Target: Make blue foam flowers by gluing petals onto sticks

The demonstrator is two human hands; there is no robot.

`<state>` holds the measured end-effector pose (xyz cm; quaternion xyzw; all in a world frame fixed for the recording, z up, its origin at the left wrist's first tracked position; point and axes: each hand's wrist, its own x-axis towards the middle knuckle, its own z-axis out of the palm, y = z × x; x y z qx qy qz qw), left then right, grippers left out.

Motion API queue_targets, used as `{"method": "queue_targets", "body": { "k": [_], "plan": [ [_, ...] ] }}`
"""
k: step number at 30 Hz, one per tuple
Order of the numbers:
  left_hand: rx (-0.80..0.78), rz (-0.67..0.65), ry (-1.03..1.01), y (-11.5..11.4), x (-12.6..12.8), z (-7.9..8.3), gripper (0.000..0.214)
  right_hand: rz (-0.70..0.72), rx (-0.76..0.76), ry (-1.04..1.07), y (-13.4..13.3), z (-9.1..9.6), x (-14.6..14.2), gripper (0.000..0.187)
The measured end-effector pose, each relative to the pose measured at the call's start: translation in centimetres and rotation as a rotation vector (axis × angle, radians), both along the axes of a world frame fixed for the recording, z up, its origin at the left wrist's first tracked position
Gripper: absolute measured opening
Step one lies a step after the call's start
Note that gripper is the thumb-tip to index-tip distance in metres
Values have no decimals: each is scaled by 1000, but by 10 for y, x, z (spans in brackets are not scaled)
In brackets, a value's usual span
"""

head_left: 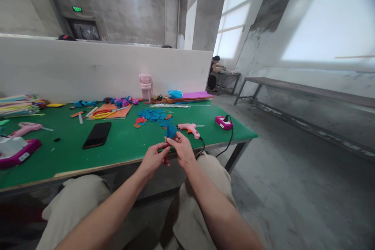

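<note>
My right hand (pixel 182 149) pinches a curled blue paper petal (pixel 171 131) between thumb and fingers, just above the table's front edge. Close beside it, my left hand (pixel 154 158) has its thumb and fingertips drawn together under the petal. Whatever lies between those left fingertips is too small to make out. Beyond the hands, a loose pile of cut blue paper petals (pixel 154 115) lies on the green table, with a few red and orange pieces among them. A pink glue gun (pixel 190 128) rests to the right of the petal, its cord hanging over the edge.
Left on the table (pixel 129 140) lie a black phone (pixel 97 134), scissors (pixel 104 114) on orange sheets and another pink glue gun (pixel 27 128). A pink bottle (pixel 145 87) stands by the white partition (pixel 111 66). A magenta power strip (pixel 224 122) sits near the right edge.
</note>
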<state>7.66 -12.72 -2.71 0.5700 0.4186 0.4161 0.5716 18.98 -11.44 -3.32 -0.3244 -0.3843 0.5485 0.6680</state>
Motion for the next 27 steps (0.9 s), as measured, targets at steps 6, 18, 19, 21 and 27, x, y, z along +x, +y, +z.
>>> {"method": "queue_targets", "body": {
  "k": [6,18,19,21,27],
  "plan": [
    [43,157,-47,15,-19,9,30,124,-72,80,-4,5,9,37],
    [-61,46,-259,21,-24,3,28,267,-95,52,-11,1,-4,43],
    [-64,48,-268,21,-24,3,29,270,-99,50,-10,1,-3,43],
    [-72,58,-298,21,-24,4,30,281,-109,46,-10,0,-3,44],
    [-81,100,-393,20,-22,6,31,294,-126,51,-11,1,-2,43]
  ]
}}
